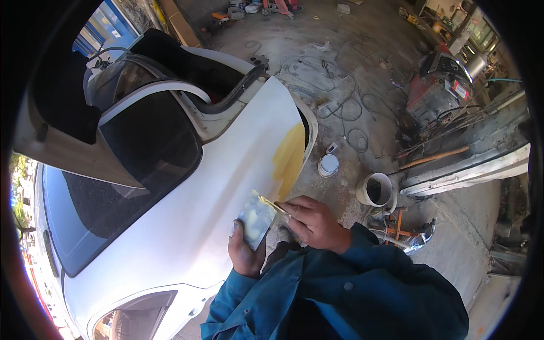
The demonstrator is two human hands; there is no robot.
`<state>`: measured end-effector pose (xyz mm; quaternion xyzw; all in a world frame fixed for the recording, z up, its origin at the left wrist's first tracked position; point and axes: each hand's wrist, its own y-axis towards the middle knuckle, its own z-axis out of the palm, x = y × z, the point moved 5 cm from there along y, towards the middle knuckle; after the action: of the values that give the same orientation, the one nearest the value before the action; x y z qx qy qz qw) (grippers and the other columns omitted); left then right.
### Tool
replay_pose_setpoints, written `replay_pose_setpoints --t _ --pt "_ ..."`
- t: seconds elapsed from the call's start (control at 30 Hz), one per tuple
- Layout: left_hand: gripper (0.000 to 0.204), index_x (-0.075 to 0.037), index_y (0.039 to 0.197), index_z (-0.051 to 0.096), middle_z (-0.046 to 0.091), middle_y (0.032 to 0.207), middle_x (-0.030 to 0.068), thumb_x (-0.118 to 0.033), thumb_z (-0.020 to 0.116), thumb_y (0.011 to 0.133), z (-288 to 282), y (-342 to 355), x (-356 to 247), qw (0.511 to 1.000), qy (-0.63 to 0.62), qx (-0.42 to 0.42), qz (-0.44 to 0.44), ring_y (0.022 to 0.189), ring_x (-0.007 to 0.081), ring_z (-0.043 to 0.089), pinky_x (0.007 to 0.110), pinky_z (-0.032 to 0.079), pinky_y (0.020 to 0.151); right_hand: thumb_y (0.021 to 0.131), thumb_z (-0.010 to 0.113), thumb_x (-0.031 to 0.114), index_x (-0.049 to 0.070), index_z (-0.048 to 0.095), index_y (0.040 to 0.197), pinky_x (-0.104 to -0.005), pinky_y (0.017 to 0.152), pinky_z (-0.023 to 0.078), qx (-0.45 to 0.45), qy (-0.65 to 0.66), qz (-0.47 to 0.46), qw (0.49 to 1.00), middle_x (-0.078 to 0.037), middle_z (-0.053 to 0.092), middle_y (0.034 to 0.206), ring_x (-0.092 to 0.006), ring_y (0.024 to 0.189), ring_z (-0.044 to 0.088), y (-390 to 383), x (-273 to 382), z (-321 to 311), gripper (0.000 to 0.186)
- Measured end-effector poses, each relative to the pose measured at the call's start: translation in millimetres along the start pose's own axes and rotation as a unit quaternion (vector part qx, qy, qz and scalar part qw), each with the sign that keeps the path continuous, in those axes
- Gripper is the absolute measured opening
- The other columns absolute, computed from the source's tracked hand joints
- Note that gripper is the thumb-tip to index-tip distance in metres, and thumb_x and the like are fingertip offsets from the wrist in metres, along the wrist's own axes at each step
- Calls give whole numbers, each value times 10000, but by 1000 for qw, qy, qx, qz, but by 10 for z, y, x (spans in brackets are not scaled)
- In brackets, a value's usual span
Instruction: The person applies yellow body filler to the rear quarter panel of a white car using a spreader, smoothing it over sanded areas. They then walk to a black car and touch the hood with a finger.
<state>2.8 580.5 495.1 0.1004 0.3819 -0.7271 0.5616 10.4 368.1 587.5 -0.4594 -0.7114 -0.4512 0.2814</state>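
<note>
My left hand (245, 255) grips a flat rectangular plate (256, 222) from below, thumb along its near edge. Pale yellow paste is smeared over its top. Pinched in the fingers of my right hand (318, 222) is a thin spreader (272, 204) with yellowish paste along it, at the plate's far edge. Whether the spreader touches the plate I cannot tell. Both hands are in front of my body, beside the white car's rear side panel (221, 175). A yellow filler patch (290, 156) covers the panel's edge just beyond my hands.
The car's boot lid (73, 150) stands raised. On the floor are a lidded can (328, 165), a pale bucket (375, 189) and looped hoses (348, 110). A red machine (433, 93) stands at the right, near a white beam-like part (470, 173).
</note>
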Motion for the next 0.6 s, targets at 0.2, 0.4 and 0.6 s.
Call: replay_pose_setpoints --t 0.2,0.4,0.6 --pt "491 -80 1464 620 720 1372 85 -456 558 1155 -26 -280 -9 993 -26 -26 113 1273 276 679 490 495 1134 979 714 49 0 748 1336 -451 885 614 -10 -164 -23 986 -162 731 1155 -361 1026 721 34 -764 -351 361" --pt "551 16 1495 585 710 1388 151 -406 584 1142 -28 -728 465 974 -84 -149 149 1242 314 696 472 539 1091 985 717 74 4 749 1328 -464 885 601 -101 -318 -60 941 -154 722 1181 -368 1062 696 581 -1564 -772 351" --pt "526 -67 1495 609 686 1430 99 -462 556 1153 -14 -1162 1007 957 -74 -209 186 1334 281 642 492 451 1188 997 714 64 -12 734 1361 -454 938 605 -34 -254 -111 960 -141 724 1234 -357 1119 694 547 -1440 -445 372"
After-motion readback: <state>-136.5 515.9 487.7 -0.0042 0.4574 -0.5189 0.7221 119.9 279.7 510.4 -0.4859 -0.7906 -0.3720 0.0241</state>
